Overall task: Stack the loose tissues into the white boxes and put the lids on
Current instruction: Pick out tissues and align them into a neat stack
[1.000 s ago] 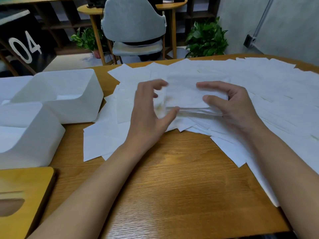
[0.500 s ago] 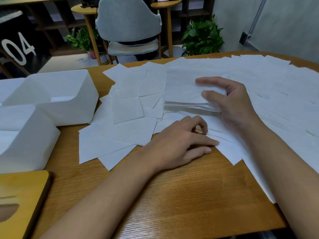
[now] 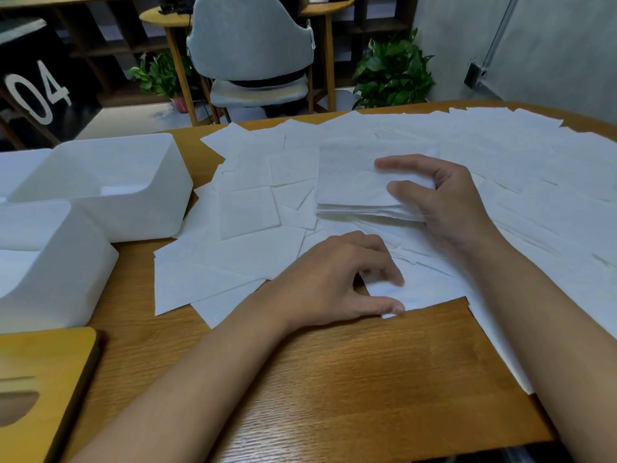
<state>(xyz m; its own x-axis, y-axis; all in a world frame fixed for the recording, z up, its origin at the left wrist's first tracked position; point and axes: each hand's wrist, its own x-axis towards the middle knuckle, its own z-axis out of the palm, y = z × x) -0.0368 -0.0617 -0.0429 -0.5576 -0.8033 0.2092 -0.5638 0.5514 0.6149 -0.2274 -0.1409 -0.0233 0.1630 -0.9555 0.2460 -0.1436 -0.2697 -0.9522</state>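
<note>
Stack (image 3: 354, 185): white square tissues, edges roughly aligned, layers showing at the near side; gripped at its right edge by the right hand (image 3: 447, 202).
Tissues (image 3: 233, 262): loose, flat, overlapping on the surface (image 3: 367, 379) all around the stack.
Tissue (image 3: 427, 289): just nearer than the stack, corner pinched by the left hand (image 3: 327, 282).
Far box (image 3: 133, 212), near box (image 3: 66, 279): white, open, left of the stack.
Lid (image 3: 40, 362): wooden, slotted, flat, nearer and far left of the stack.

Far side: grey upholstered chair with wooden legs (image 3: 250, 38), pulled up to the wood-grain bench (image 3: 367, 379). Round light-wood side table (image 3: 163, 18) behind it, dark open shelving (image 3: 100, 35) further back. Leafy green potted plants, one far left (image 3: 160, 75), one far right (image 3: 394, 71). Plain grey wall (image 3: 551, 45) on the right with a metal conduit (image 3: 497, 38) running into a small black box (image 3: 472, 75). Black panel with white "04" (image 3: 36, 91) at left. Pale floor (image 3: 133, 121).
</note>
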